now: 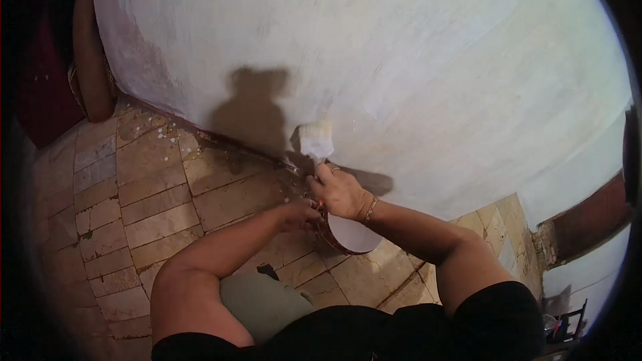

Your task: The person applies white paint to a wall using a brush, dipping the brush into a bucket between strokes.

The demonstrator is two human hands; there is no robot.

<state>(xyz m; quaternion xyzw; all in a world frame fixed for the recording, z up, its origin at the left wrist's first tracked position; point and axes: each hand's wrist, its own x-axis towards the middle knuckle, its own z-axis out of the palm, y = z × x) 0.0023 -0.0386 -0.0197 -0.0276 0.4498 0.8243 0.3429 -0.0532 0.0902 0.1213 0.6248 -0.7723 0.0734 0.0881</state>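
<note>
My right hand (342, 192) is closed around the handle of a wide paintbrush (316, 142), its bristles pointing up and away from me. White paint coats the bristles, which lie against or very near the white wall (401, 60). Below and nearer to me, a bucket with a reddish rim (348, 252) shows a white inside. My left hand (299, 216) grips this bucket at its left edge, with part of its fingers hidden. The right wrist passes over the far side of the bucket.
Worn stone tiles (157, 197) cover the floor, with white paint spots (167, 135) along the foot of the wall. A brown post (93, 60) and a dark red panel (48, 93) stand at far left. At right is a brown wooden piece (588, 220) by the wall corner.
</note>
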